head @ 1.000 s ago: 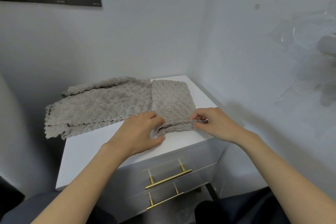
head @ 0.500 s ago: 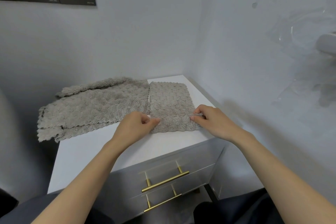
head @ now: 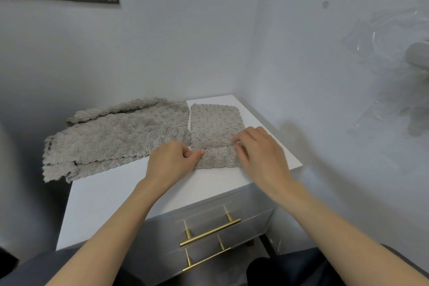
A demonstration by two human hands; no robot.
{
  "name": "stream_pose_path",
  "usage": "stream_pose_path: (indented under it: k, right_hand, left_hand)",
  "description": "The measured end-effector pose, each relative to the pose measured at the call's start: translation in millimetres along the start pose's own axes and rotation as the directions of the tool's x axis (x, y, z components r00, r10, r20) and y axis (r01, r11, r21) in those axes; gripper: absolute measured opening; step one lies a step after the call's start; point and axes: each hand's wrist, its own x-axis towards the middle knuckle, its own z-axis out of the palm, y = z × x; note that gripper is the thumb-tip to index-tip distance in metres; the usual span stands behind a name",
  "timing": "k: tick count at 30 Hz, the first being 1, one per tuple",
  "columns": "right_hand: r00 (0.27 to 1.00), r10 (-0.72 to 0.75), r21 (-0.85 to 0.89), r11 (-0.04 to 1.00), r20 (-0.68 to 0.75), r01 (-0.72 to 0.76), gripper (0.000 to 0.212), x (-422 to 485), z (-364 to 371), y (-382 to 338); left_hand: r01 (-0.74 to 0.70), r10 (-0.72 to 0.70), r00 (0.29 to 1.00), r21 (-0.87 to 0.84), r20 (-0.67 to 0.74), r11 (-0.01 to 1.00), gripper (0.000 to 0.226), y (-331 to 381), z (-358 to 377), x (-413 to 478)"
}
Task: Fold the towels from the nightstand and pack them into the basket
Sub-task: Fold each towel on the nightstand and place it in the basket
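On the white nightstand (head: 139, 190), both forearms extend over the folded towel (head: 217, 125). The left hand (head: 171, 162) pinches its near-left edge. The right hand (head: 262, 153), blurred, lays bent fingers on the fold; grip unclear.

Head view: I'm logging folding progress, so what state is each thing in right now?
small towel, flat on the nightstand, near edge folded over.
larger towel, spread loose, overhanging the left edge.
left hand, pinches the small towel's fold.
right hand, fingertips on the fold, blurred, grip unclear.
drawers, both shut.
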Motion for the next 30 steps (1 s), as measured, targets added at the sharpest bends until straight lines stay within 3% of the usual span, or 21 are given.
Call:
stream_pose_path:
  k: [4,7,9,17,19,22,24,28,30]
  right_hand:
    - [0.988,-0.147,0.017,0.989,0.053,0.146,0.029,-15,16,-31]
    - [0.957,-0.173,-0.024,0.983,0.231,0.183,0.046,-20,26,-34]
    - [0.937,-0.157,-0.015,0.985,0.312,0.17,0.049,-22,30,-28]
    - [0.917,-0.003,-0.086,0.995,0.399,0.041,0.051,-27,19,12]
    - [0.909,0.018,-0.104,0.994,0.417,0.028,0.051,-26,16,17]
    - [0.911,0.028,-0.115,0.993,0.411,0.021,0.052,-23,12,19]
    - [0.922,0.042,-0.098,0.995,0.385,-0.004,0.052,-20,10,20]
    - [0.939,0.023,-0.07,0.998,0.342,0.001,0.048,-17,10,26]
    - [0.949,0.028,0.026,0.999,0.314,-0.038,0.041,-15,10,30]
  left_hand:
    - [0.019,-0.019,1.0,-0.006,0.02,1.0,0.053,2,-1,1]
    - [0.028,-0.028,0.999,-0.005,0.017,1.0,0.055,3,-1,1]
    - [0.031,-0.031,0.999,-0.001,0.021,1.0,0.051,2,-1,1]
    - [0.013,-0.005,0.998,0.116,-0.07,0.993,0.051,10,-4,-7]
    - [-0.048,0.07,0.986,0.147,-0.15,0.988,0.038,13,-6,-10]
    - [-0.337,0.376,0.911,0.217,-0.171,0.916,0.005,18,-9,-15]
    - [-0.456,0.488,0.869,0.252,-0.083,0.854,0.015,18,-9,-16]
    - [-0.447,0.458,0.888,0.155,-0.045,0.881,0.024,12,-12,-18]
    - [-0.446,0.45,0.893,0.153,0.007,0.882,0.033,11,-14,-20]
